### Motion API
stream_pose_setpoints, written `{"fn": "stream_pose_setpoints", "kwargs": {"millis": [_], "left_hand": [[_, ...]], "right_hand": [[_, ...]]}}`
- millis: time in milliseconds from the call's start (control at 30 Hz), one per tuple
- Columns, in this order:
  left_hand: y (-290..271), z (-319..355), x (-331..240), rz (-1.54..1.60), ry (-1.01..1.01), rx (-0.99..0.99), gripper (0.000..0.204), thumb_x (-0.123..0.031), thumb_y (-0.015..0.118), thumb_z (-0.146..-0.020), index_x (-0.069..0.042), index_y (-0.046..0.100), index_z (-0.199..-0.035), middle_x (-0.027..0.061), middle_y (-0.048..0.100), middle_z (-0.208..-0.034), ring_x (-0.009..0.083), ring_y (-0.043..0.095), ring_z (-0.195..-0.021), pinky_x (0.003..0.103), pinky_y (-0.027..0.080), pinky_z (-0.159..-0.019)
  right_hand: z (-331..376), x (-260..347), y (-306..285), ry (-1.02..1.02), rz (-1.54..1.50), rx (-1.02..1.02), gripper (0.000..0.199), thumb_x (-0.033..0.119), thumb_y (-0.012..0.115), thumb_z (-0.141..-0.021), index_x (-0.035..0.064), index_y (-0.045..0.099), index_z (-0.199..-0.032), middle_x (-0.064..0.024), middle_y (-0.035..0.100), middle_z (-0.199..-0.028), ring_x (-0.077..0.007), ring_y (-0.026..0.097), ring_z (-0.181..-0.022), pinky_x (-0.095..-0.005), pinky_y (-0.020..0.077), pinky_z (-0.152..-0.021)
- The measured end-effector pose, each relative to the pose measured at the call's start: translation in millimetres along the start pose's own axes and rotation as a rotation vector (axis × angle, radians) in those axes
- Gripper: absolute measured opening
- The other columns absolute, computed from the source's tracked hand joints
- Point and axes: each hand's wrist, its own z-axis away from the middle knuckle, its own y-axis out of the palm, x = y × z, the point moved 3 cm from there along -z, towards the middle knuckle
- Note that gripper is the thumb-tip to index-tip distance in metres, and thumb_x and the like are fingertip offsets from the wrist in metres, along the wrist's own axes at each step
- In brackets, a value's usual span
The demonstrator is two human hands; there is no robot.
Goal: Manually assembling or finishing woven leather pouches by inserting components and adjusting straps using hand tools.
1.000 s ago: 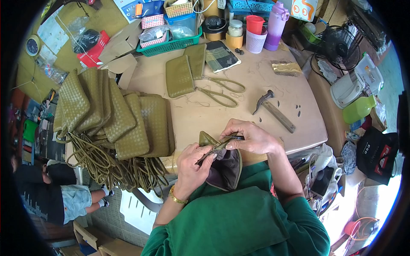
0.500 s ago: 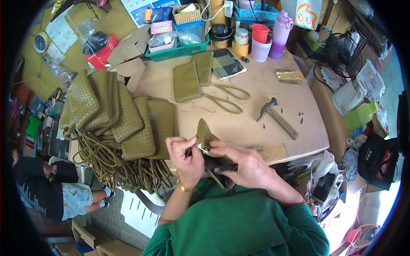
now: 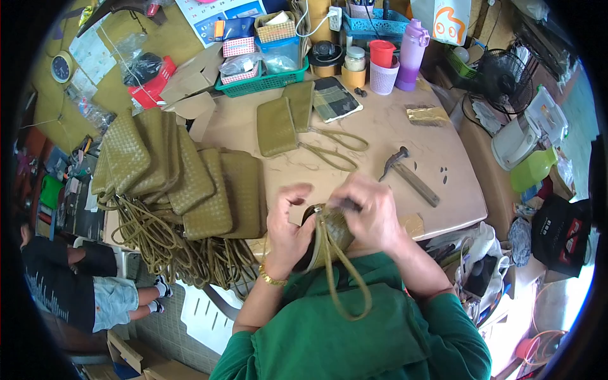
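An olive woven wristlet pouch (image 3: 337, 233) is at the table's near edge, in front of my green-clad body. Its zip side with dark lining shows, and its loop strap (image 3: 361, 288) hangs over my lap. My left hand (image 3: 288, 221) grips the pouch's left edge, thumb against the opening and fingers curled above. My right hand (image 3: 370, 212) is closed over the pouch's upper right; motion blurs its fingers. Something small and dark shows at those fingers, too smeared to name. Beyond my right hand, a hammer (image 3: 415, 180) lies on the table.
Many similar pouches (image 3: 168, 168) are stacked on the left, straps drooping over the edge. Two more pouches (image 3: 277, 130) lie mid-table beside a dark plaid piece (image 3: 337, 99). A green basket (image 3: 263, 81), cups and a purple bottle (image 3: 411, 57) line the back. Another person (image 3: 69, 285) is at left.
The pouch has been turned so its strap now hangs toward me. My right hand has moved up and away from my body; my left fingers have lifted and curled.
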Motion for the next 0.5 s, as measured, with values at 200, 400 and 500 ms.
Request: {"fn": "stream_pose_setpoints", "kwargs": {"millis": [200, 400, 500], "left_hand": [[-33.2, 23.0, 20.3, -0.191, -0.097, 0.501, 0.039, -0.023, 0.073, -0.077, -0.006, 0.059, -0.110, 0.0155, 0.062, -0.109, 0.0311, 0.061, -0.100, 0.038, 0.049, -0.084], [-15.4, 38.7, 33.2, -0.515, -0.225, 0.499, 0.009, -0.008, 0.066, -0.078, -0.004, 0.069, -0.086, 0.0161, 0.064, -0.069, 0.0351, 0.065, -0.070, 0.040, 0.051, -0.063], [-30.0, 2.6, 13.7, -0.244, -0.316, 0.365, 0.012, -0.006, 0.065, -0.082, -0.001, 0.068, -0.092, 0.0132, 0.067, -0.070, 0.0254, 0.065, -0.061, 0.035, 0.050, -0.060]], "right_hand": [[4.6, -65.8, -21.6, 0.506, -0.039, -0.157, 0.010, 0.007, 0.070, -0.081, 0.0003, 0.063, -0.085, -0.0118, 0.061, -0.072, -0.0237, 0.061, -0.065, -0.0338, 0.0486, -0.063], [2.1, 3.9, 17.8, -0.092, 0.042, 0.169, 0.021, 0.013, 0.077, -0.076, 0.0015, 0.061, -0.081, -0.0068, 0.061, -0.084, -0.0219, 0.062, -0.072, -0.0345, 0.0484, -0.064], [3.5, 13.6, 21.7, -0.095, 0.088, 0.365, 0.021, 0.009, 0.074, -0.074, 0.0061, 0.064, -0.092, -0.0069, 0.063, -0.096, -0.0317, 0.065, -0.080, -0.0406, 0.0522, -0.066]]}}
